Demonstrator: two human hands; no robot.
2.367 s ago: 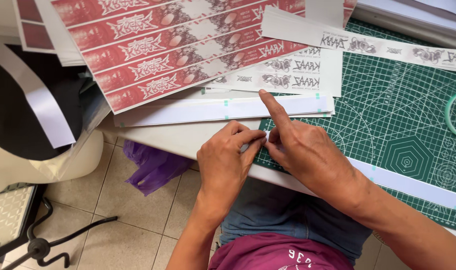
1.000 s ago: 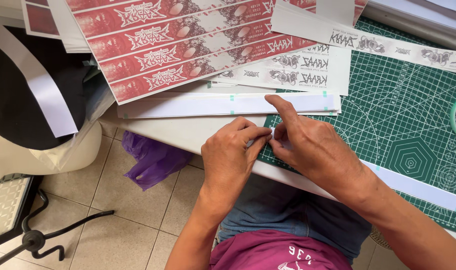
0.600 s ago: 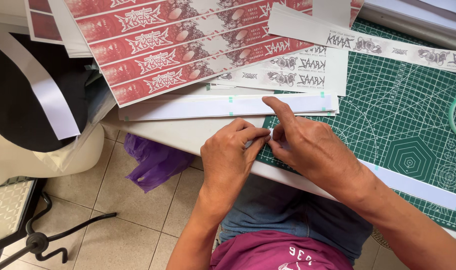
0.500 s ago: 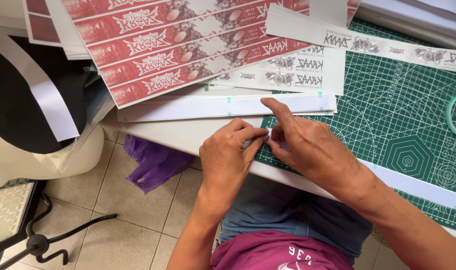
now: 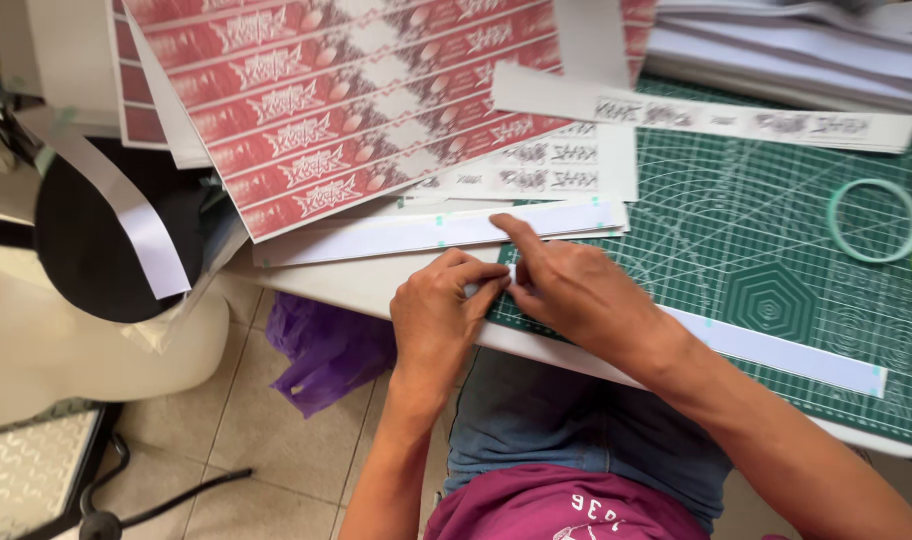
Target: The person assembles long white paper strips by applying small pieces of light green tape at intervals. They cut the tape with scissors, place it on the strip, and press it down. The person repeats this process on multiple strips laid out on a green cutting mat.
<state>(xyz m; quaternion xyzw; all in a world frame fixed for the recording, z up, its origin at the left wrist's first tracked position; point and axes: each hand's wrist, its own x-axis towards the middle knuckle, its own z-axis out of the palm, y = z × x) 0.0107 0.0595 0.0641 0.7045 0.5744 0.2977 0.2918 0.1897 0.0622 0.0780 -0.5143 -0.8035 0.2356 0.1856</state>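
Fingers [image 5: 481, 278] of the left hand [image 5: 438, 320] and right hand [image 5: 576, 295] pinching the end of a long white paper strip [image 5: 786, 352], strip lying on the green cutting mat [image 5: 776, 240] at the bench [image 5: 336, 285] edge, red printed sheets [image 5: 356, 100] behind

— What's underfoot at seven o'clock?

— A beige tiled floor [image 5: 226, 440] with pale grout lines, daylit. A crumpled purple plastic bag [image 5: 328, 347] lies on it, just under the edge of the white tabletop [image 5: 336, 282].

— And the furniture?

— At nine o'clock stands a cream rounded seat [image 5: 66, 350], with a black round cushion [image 5: 96, 250] above it. At eight o'clock, in the corner, there's a grey patterned metal plate [image 5: 26, 470], and a black tubular stand base [image 5: 146, 495] spreads across the tiles beside it.

— Walls, windows?

— Out of view.
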